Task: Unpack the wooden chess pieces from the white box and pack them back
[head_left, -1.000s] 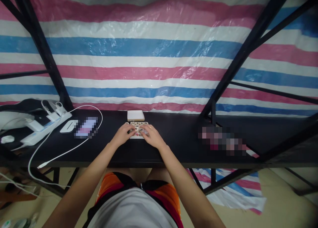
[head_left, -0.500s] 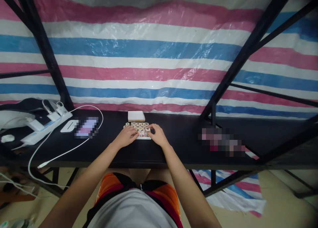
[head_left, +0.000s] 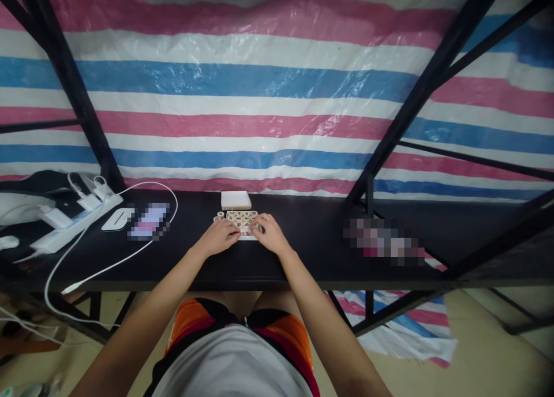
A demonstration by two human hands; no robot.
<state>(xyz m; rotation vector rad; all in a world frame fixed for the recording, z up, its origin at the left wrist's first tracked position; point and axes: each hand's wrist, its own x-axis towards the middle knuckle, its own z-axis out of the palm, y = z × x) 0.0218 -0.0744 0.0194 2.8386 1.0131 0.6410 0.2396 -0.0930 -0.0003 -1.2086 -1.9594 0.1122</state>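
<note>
A shallow white box (head_left: 248, 239) of round, pale xiangqi pieces (head_left: 240, 217) sits on the black desk in front of me. The pieces lie in rows with their characters up, most dark and the nearest ones red. My left hand (head_left: 220, 237) rests against the box's left side, fingers bent together over its edge; its thumb is mostly hidden. Over the right side of the box is my right hand (head_left: 270, 233), its thumb and fingers closed around a small pale piece, largely covered. Beyond my left fingers, a couple of loose pieces (head_left: 220, 214) lie beside the box.
Behind the box is its white lid (head_left: 236, 199). To the left are a blurred phone (head_left: 149, 220), a white flat device (head_left: 118, 218), a power strip (head_left: 73, 224) and a white cable (head_left: 108, 268). A pixelated item (head_left: 385, 241) lies right; black frame posts (head_left: 389, 149) flank the desk.
My right hand has shifted slightly left and further over the pieces in the box. My left hand keeps its place at the box's left edge. The whole view has moved a little.
</note>
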